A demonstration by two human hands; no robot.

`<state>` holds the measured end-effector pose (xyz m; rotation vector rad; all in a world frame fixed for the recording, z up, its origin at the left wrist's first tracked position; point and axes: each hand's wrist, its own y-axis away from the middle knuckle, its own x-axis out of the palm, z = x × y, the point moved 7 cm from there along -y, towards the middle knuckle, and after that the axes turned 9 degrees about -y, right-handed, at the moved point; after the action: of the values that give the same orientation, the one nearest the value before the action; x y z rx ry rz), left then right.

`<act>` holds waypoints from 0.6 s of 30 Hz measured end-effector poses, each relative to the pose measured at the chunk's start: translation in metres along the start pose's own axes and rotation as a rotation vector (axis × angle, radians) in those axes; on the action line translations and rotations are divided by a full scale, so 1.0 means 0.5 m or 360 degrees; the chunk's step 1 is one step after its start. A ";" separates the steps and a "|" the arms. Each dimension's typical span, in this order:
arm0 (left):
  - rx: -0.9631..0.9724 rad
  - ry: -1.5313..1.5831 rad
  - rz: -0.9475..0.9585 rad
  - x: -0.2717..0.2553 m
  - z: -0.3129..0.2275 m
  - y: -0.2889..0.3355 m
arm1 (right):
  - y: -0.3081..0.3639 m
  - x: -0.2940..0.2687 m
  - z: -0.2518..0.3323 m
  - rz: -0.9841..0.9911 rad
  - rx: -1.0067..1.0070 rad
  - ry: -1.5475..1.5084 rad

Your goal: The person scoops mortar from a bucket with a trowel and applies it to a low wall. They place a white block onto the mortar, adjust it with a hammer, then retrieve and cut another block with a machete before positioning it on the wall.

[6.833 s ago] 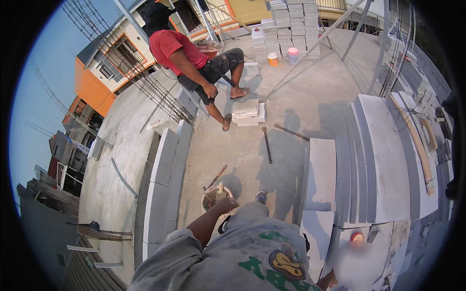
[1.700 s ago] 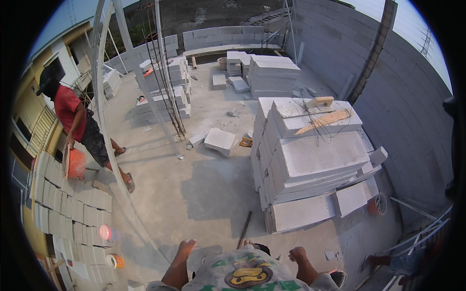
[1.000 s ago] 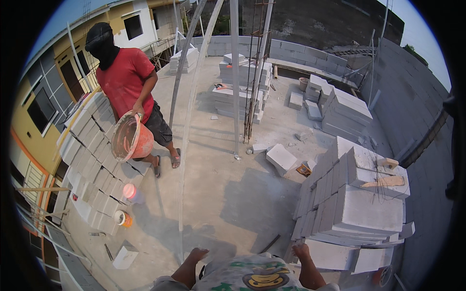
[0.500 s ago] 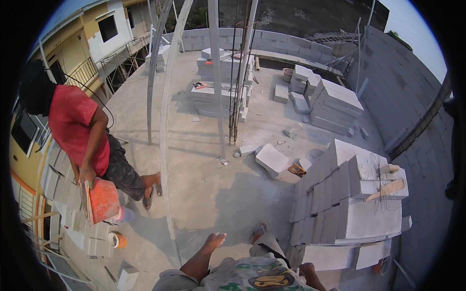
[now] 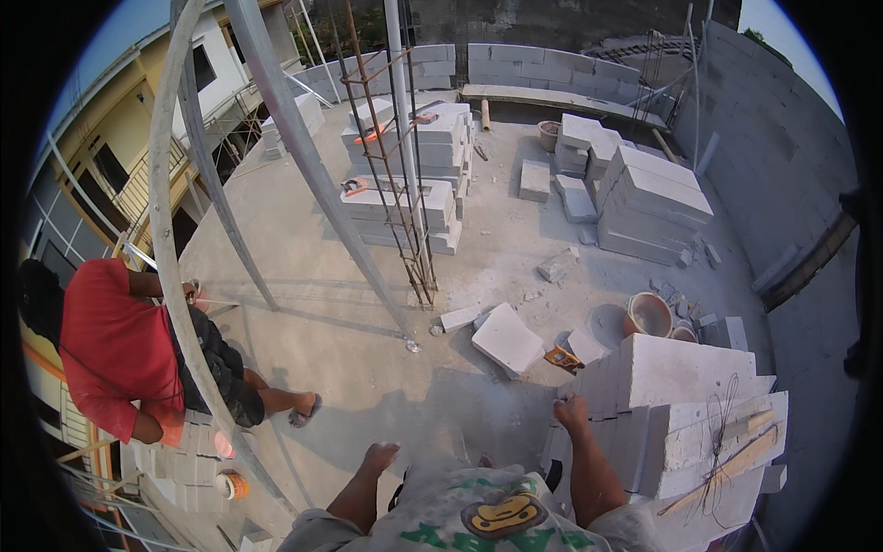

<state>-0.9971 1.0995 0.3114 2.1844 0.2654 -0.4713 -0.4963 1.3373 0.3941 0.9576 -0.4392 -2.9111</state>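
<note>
Hands out front now, left hand point(image 5: 380, 457) low over the floor point(image 5: 368, 359), right hand point(image 5: 572, 411) up by the near stack of pale blocks point(image 5: 692, 370), fingers too small to tell spread from closed! Tangled wire point(image 5: 719, 440) tops that stack, a tilted block point(image 5: 509, 340) lies just beyond, and farther back stands a round bucket point(image 5: 649, 316).

right hand point(image 5: 572, 411): farther forward | co-worker point(image 5: 120, 345): bent lower, one arm outstretched
</note>
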 end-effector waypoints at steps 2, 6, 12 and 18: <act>-0.0032 -0.0128 0.0013 -0.009 -0.070 -0.044 | -0.081 0.002 0.054 -0.0031 -0.0012 -0.0229; -0.0055 -0.0380 0.0143 0.000 -0.180 -0.175 | -0.200 0.032 0.069 0.0006 0.0233 -0.0651; 0.0388 -0.1383 0.0307 0.035 -0.457 -0.448 | -0.126 -0.021 0.012 0.0023 0.0693 -0.0226; 0.0490 -0.0887 0.0265 0.152 -0.920 -0.617 | 0.017 -0.056 -0.046 0.0013 0.1205 0.0029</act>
<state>-0.9262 1.6540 0.3148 2.2371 -0.3087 -1.0495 -0.4604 1.3270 0.3949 1.0114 -1.5995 -2.7249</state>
